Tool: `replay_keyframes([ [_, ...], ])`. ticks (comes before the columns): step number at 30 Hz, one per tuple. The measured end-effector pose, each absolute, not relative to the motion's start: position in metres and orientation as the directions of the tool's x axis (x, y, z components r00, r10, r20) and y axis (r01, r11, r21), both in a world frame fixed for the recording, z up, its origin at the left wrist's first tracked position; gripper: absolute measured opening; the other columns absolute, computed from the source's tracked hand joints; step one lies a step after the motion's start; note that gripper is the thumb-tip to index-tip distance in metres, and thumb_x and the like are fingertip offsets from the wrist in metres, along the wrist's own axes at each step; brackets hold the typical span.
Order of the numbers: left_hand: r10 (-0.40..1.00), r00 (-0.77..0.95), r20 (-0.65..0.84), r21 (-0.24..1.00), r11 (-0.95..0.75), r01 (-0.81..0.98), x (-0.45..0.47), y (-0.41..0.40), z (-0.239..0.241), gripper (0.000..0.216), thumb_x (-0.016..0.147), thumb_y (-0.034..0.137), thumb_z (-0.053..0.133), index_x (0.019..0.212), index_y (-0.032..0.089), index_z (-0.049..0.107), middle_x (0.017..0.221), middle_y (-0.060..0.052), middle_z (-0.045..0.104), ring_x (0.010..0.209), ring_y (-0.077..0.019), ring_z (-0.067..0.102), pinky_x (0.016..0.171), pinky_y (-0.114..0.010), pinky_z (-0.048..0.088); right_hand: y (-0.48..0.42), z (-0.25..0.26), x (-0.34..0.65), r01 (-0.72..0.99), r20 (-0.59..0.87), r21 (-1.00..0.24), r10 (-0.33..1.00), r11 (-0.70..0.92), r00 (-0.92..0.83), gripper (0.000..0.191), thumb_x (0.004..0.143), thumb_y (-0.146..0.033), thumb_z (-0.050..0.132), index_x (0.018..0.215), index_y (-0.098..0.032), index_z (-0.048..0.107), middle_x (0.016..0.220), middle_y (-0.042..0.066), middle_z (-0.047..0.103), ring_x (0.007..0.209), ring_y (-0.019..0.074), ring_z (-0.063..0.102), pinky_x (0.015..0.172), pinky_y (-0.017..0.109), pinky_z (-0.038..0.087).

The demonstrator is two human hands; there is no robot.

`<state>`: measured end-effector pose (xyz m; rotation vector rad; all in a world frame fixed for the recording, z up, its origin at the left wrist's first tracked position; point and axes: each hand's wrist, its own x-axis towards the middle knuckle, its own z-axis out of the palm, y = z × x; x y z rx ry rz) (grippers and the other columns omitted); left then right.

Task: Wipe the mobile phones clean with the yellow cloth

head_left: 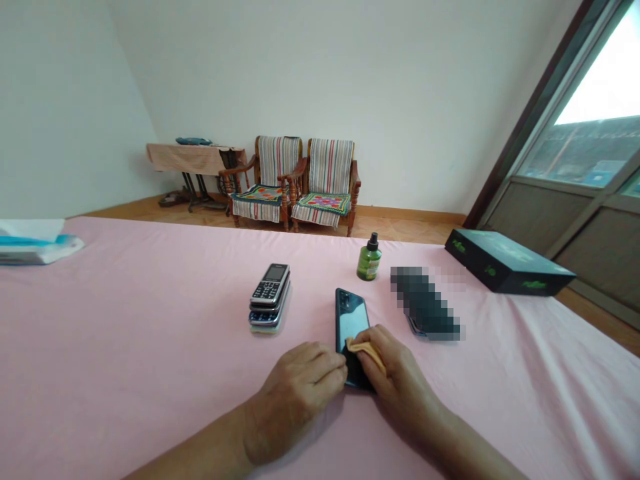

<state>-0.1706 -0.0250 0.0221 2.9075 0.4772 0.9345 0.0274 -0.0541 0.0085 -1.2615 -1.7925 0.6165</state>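
Observation:
A dark glossy smartphone (351,315) lies flat on the pink tablecloth (125,333), its near end under my hands. My left hand (300,390) rests against the phone's left edge, fingers curled on it. My right hand (390,370) presses a small yellow cloth (364,349) onto the phone's surface. A stack of keypad phones (270,297) sits to the left of the smartphone. A small green bottle with a black cap (369,258) stands just beyond it.
A blurred dark object (425,303) lies right of the smartphone. A black box with green print (505,260) sits at the far right of the table. White and blue packaging (35,243) rests at the left edge. Two wooden chairs (300,183) stand by the far wall.

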Motion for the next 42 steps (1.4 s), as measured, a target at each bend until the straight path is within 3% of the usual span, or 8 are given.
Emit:
replay_keyframes([
  [8,0.483,0.685,0.546,0.385,-0.871,0.306,-0.167,-0.025,0.011,0.024,0.094,0.005,0.049,0.114,0.016,0.057,0.113,-0.01,0.06,0.103,-0.0199,0.06,0.088,-0.028,0.051,-0.047,-0.001,0.029,0.567,0.405,-0.731,0.91,0.38,-0.087,0.018,0.092,-0.012,0.044,0.099,-0.021,0.058,0.094,0.005,0.058,0.087,0.0191,0.057,0.078,0.031,0.045],
  [11,0.599,0.575,0.557,0.488,-0.796,0.358,-0.164,-0.025,0.015,0.024,0.086,0.006,0.063,0.107,0.017,0.059,0.102,-0.007,0.061,0.092,-0.0186,0.062,0.081,-0.027,0.051,-0.047,-0.003,0.03,0.543,0.406,-0.749,0.911,0.38,-0.078,0.018,0.092,-0.011,0.044,0.098,-0.021,0.058,0.094,0.005,0.058,0.088,0.0187,0.057,0.078,0.03,0.045],
  [14,0.737,0.481,0.476,0.592,-0.672,0.445,-0.163,-0.024,0.018,0.02,0.076,0.009,0.076,0.088,0.017,0.062,0.083,-0.001,0.06,0.076,-0.017,0.06,0.069,-0.025,0.049,-0.047,-0.005,0.03,0.527,0.39,-0.77,0.919,0.36,-0.059,0.017,0.092,-0.012,0.044,0.097,-0.021,0.058,0.094,0.005,0.058,0.086,0.0183,0.057,0.076,0.029,0.046],
  [19,0.838,0.456,0.301,0.714,-0.515,0.475,-0.16,-0.027,0.019,0.01,0.077,0.014,0.074,0.083,0.018,0.066,0.076,0.0,0.061,0.07,-0.0162,0.06,0.064,-0.024,0.046,-0.045,-0.009,0.031,0.519,0.387,-0.777,0.92,0.357,-0.053,0.017,0.091,-0.011,0.045,0.098,-0.021,0.058,0.094,0.005,0.059,0.087,0.0184,0.058,0.077,0.03,0.047],
  [28,0.917,0.375,0.135,0.862,-0.296,0.412,-0.156,-0.033,0.021,0.011,0.073,0.022,0.071,0.076,0.016,0.063,0.07,0.0,0.058,0.063,-0.015,0.053,0.058,-0.024,0.043,-0.05,-0.005,0.026,0.538,0.379,-0.772,0.924,0.34,-0.04,0.018,0.088,-0.008,0.045,0.096,-0.021,0.057,0.091,0.004,0.06,0.084,0.018,0.059,0.074,0.028,0.047],
  [32,0.933,0.355,0.049,0.9,-0.196,0.39,-0.157,-0.034,0.023,0.014,0.066,0.016,0.074,0.072,0.015,0.06,0.065,0.003,0.055,0.059,-0.0131,0.049,0.055,-0.022,0.039,-0.055,-0.003,0.022,0.494,0.345,-0.814,0.939,0.308,-0.017,0.016,0.087,-0.009,0.045,0.092,-0.02,0.055,0.087,0.004,0.06,0.079,0.0171,0.059,0.07,0.026,0.047],
  [38,0.912,0.41,0.003,0.934,-0.149,0.324,-0.158,-0.036,0.029,0.02,0.06,0.011,0.078,0.068,0.015,0.06,0.066,0.004,0.053,0.059,-0.0118,0.047,0.054,-0.021,0.037,-0.064,0.004,0.017,0.439,0.284,-0.862,0.959,0.254,0.004,0.008,0.085,-0.014,0.047,0.085,-0.019,0.052,0.074,0.001,0.058,0.064,0.0148,0.055,0.057,0.023,0.043],
  [42,0.918,0.395,-0.02,0.92,-0.138,0.367,-0.159,-0.036,0.029,0.022,0.059,0.012,0.079,0.066,0.016,0.059,0.064,0.004,0.053,0.059,-0.0121,0.046,0.055,-0.021,0.037,-0.066,0.002,0.016,0.446,0.273,-0.86,0.962,0.249,-0.01,0.008,0.083,-0.013,0.047,0.084,-0.019,0.052,0.074,0.001,0.058,0.064,0.0146,0.054,0.057,0.023,0.043],
])
